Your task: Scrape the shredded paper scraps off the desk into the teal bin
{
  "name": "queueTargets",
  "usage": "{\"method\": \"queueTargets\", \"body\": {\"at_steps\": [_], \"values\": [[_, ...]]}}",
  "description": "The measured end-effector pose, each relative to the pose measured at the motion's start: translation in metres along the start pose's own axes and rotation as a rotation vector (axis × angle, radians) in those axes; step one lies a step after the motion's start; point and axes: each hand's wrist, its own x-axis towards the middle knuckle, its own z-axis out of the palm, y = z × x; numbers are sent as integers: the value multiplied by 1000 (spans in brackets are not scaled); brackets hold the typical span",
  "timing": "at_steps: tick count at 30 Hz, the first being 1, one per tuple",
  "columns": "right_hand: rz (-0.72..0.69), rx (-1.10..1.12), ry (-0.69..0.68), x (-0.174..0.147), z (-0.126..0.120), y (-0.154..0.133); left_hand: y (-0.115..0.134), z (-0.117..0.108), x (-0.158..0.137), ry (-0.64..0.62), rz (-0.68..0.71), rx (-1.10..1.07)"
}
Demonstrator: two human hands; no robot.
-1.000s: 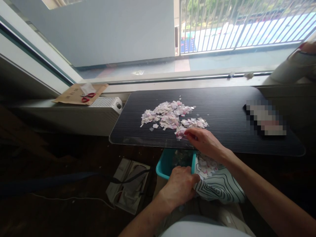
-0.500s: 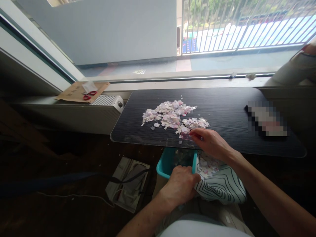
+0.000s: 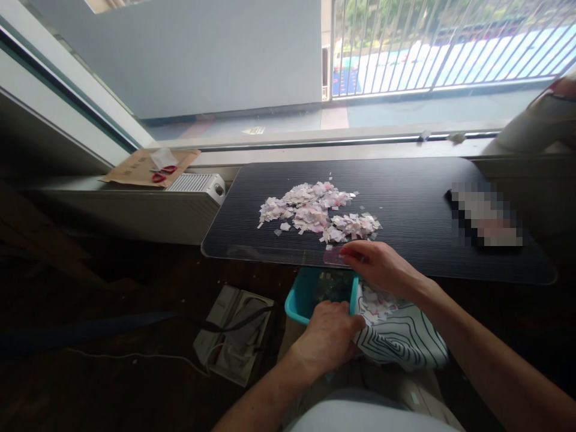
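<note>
My right hand (image 3: 375, 261) is closed at the front edge of the dark table, pinching a pinkish translucent flat piece (image 3: 333, 256) whose exact kind I cannot make out. Just beyond it lies a heap of small pale paper scraps (image 3: 310, 210). Below the edge, my left hand (image 3: 333, 330) is closed over the near rim of a teal plastic bin (image 3: 294, 303), which has some scraps inside. Against the bin's right side is a white bag with black wavy lines (image 3: 400, 342), its mouth holding more scraps (image 3: 378, 303). My left thumb rests by the bag's edge.
A blurred-out flat object (image 3: 488, 216) lies at the table's (image 3: 414, 192) right. Red-handled scissors (image 3: 164, 174) sit on a brown envelope (image 3: 135, 171) beside a white radiator (image 3: 198, 186). On the dark floor stands an open box (image 3: 238, 336) with a strap and cable.
My right hand has moved slightly toward the table's front edge with the pinkish piece, away from the scrap heap. My left hand stays on the bin.
</note>
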Motion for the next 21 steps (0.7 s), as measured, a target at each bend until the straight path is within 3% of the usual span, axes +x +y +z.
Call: {"method": "queueTargets", "body": {"at_steps": [6, 9, 12, 21], "values": [[30, 46, -16, -12, -12, 16, -1, 3, -3, 39, -11, 3], [213, 67, 162, -23, -29, 41, -4, 4, -6, 47, -36, 8], [260, -26, 287, -32, -41, 64, -8, 7, -9, 42, -76, 13], [207, -108, 230, -42, -40, 66, -14, 11, -13, 64, -134, 19]]}}
